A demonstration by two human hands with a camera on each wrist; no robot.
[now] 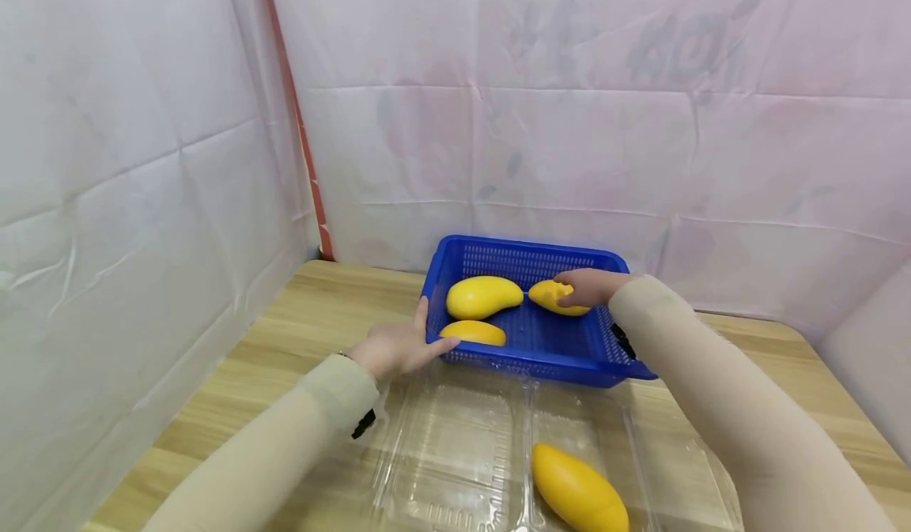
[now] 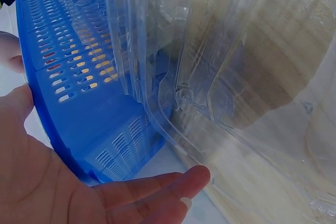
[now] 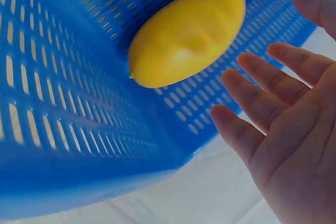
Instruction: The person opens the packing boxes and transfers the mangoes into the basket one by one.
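Observation:
A blue perforated plastic basket (image 1: pixel 562 364) stands against the back curtain with yellow mangoes in it. At its front-left corner my left hand (image 1: pixel 398 349) touches the rim, thumb and fingers spread and mostly straight. The left wrist view shows this hand (image 2: pixel 68 192) against the basket's outer wall (image 2: pixel 94 119). Over the basket's right part, my right hand (image 1: pixel 591 285) reaches above a mango (image 1: pixel 551 296). In the right wrist view the fingers of that hand (image 3: pixel 294 114) are extended, apart from the mango (image 3: pixel 189 40). Two other mangoes, one larger (image 1: pixel 482 296) and one partly hidden (image 1: pixel 473 331), lie at left.
In front of the basket lies an open clear plastic clamshell box (image 1: pixel 455 453). A mango (image 1: pixel 578 488) rests in its right half. The wooden tabletop (image 1: pixel 334 295) is bounded by pale curtains (image 1: pixel 569 145) at the back and left.

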